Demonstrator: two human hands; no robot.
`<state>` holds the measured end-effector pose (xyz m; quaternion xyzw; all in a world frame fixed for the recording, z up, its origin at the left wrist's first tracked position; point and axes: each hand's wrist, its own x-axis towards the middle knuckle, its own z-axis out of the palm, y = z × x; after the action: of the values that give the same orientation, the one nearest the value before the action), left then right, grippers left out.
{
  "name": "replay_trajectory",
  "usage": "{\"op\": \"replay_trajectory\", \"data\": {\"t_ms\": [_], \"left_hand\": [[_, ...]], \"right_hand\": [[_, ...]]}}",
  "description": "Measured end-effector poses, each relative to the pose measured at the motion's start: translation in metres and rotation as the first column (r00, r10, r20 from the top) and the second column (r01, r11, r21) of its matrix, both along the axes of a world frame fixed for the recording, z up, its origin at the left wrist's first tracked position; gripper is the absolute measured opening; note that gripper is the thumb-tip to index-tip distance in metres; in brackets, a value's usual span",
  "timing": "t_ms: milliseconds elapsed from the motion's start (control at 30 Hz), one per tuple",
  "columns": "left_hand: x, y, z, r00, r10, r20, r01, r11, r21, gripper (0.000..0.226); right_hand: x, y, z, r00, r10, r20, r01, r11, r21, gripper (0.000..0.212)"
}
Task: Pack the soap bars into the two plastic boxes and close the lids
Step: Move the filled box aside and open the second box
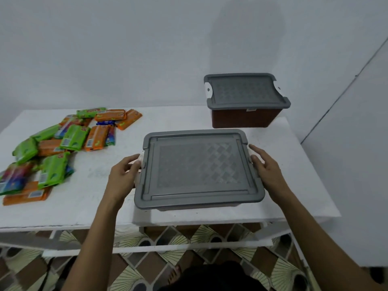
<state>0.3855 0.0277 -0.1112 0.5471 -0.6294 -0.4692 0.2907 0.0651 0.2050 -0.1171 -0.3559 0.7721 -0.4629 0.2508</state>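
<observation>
Along the left edge of the tabletop (94,196), the soap bars (63,143) lie in a loose heap of green, orange and multicoloured wrappers; none is packed yet. Your left hand (123,175) has its fingers curled round the white clip (141,158) at the left end of the near box (197,169), which sits by the front edge with its grey lid on. Your right hand (266,169) is at the box's right end, fingers nearly straight and laid against the lid's edge, grasping nothing that I can see. The far box (245,97) stands lidded at the back right corner, well apart from your hands.

This looks like the opening step: getting the near box unlatched. The next move calls for freeing both end clips, lifting the lid off level, and setting it down away from the soap.
</observation>
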Motion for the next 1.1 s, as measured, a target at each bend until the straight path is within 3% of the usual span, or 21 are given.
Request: {"op": "replay_trajectory", "data": {"t_ms": [100,167,267,333,500,600,667,767,867,933,1100], "left_hand": [[0.001,0.002,0.003,0.963,0.114,0.244,-0.040,0.958,-0.285,0.035],[-0.001,0.010,0.011,0.915,0.156,0.372,0.024,0.900,-0.435,0.035],[-0.008,0.017,0.021,0.815,0.053,0.577,0.214,0.898,-0.385,0.038],[-0.011,0.017,0.025,0.782,-0.005,0.623,0.265,0.908,-0.325,0.035],[-0.008,0.017,0.040,0.877,-0.017,0.481,0.181,0.938,-0.297,0.035],[-0.007,0.009,0.060,0.950,0.032,0.311,0.093,0.920,-0.382,0.035],[-0.010,0.006,0.076,0.997,0.025,0.077,0.008,0.917,-0.400,0.028],[-0.010,0.004,0.098,0.949,-0.058,-0.311,-0.045,0.947,-0.317,0.023],[-0.008,-0.004,0.110,0.882,-0.119,-0.457,0.034,0.981,-0.189,0.020],[-0.011,-0.016,0.112,0.866,-0.153,-0.476,0.081,0.983,-0.167,0.023],[-0.047,-0.057,0.116,0.923,-0.237,-0.302,0.124,0.929,-0.347,0.024]], "right_hand": [[-0.007,-0.001,-0.003,0.950,-0.026,-0.312,0.036,0.999,0.028,0.031],[-0.009,-0.001,0.001,0.878,-0.066,-0.474,0.081,0.997,0.010,0.028],[-0.002,0.000,0.009,0.873,0.008,-0.488,0.029,0.997,0.067,0.030],[0.005,0.001,0.012,0.882,0.041,-0.470,0.007,0.995,0.100,0.028],[0.011,0.009,0.035,0.913,-0.018,-0.407,0.033,0.999,0.030,0.022],[0.008,0.007,0.069,0.964,-0.071,-0.256,0.046,0.993,-0.106,0.015],[0.006,0.004,0.092,0.989,-0.084,-0.124,0.057,0.977,-0.204,0.013],[0.006,0.000,0.118,0.993,-0.052,0.104,0.084,0.940,-0.329,0.022],[-0.001,-0.006,0.129,0.933,0.035,0.359,0.118,0.910,-0.397,0.025],[-0.009,-0.014,0.129,0.948,0.060,0.313,0.082,0.903,-0.423,0.018],[-0.039,-0.049,0.129,0.990,-0.052,-0.130,-0.011,0.898,-0.440,0.017]]}}
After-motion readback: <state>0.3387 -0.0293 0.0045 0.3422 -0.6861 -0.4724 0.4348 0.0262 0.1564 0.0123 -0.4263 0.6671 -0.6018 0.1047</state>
